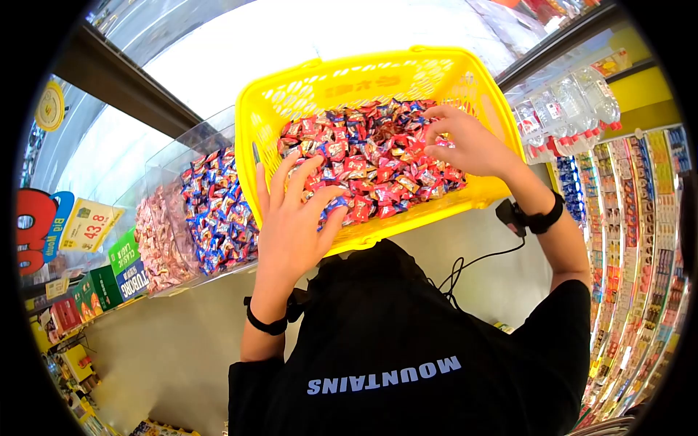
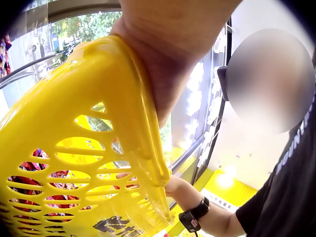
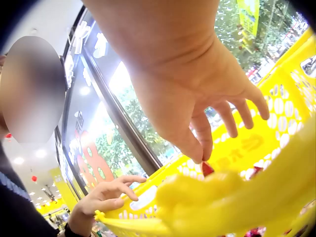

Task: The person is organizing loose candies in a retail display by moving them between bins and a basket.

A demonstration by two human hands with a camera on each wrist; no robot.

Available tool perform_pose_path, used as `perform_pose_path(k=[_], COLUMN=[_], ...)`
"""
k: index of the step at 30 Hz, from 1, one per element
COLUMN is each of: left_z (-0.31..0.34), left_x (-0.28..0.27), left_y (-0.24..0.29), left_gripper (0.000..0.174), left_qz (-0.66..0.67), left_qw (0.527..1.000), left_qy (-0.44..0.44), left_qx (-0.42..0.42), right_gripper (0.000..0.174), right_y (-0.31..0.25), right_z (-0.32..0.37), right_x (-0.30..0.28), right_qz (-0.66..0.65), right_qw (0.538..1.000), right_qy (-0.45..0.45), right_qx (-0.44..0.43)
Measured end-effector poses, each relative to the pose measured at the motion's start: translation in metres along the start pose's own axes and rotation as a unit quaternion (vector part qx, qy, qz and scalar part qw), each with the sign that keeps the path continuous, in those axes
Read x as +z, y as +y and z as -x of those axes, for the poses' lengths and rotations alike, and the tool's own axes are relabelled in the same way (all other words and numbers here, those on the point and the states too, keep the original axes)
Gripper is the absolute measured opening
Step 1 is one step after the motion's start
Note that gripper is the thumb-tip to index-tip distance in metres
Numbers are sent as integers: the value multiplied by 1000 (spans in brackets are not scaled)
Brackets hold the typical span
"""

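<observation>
A yellow plastic basket with perforated walls holds a heap of wrapped candies, mostly red with some blue. My right hand hovers over the heap's right side. In the right wrist view, its thumb and index fingertip pinch a small red-wrapped candy, while the other fingers spread apart. The left hand reaches over the basket's near left corner, fingers spread and loosely bent above the candies. Its fingers are hidden behind the basket wall in the left wrist view.
Left of the basket, a clear bin holds blue-and-red candies beside pale pink ones. A price sign and a green box stand farther left. Bottles and stocked shelves line the right. A cable hangs from the right wrist.
</observation>
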State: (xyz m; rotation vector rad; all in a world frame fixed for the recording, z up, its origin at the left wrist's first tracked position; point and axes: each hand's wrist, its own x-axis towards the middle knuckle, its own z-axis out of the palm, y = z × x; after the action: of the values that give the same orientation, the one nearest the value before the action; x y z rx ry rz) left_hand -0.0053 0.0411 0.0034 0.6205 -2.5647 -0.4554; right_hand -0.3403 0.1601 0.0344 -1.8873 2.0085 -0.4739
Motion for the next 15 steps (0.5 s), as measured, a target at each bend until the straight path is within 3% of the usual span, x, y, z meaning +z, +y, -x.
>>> perform_pose_path(k=[2,6,9,12,15], left_z=[-1,-2,-1,0,0], left_x=[-1,-1,-1,-1,-1], left_y=[0,0,0,-1,0], left_gripper=[21,23,25,25,25], left_qz=[-5,-1,1,1,2], left_qw=[1000,1000,1000,1000,1000], left_qy=[-2,-1,2,7,16], left_qx=[-4,-8,-12,-16,-17], right_gripper=[16,17,20,22,25], right_y=[8,7,22,59,57], right_z=[-11,-47,-70,-81,-98], right_x=[-3,4,20,43,52], right_qz=[10,40,67,165,182], right_qw=[998,970,957,973,961], right_qy=[-45,-239,-280,-155,-190], right_qx=[-31,-10,38,-34,89])
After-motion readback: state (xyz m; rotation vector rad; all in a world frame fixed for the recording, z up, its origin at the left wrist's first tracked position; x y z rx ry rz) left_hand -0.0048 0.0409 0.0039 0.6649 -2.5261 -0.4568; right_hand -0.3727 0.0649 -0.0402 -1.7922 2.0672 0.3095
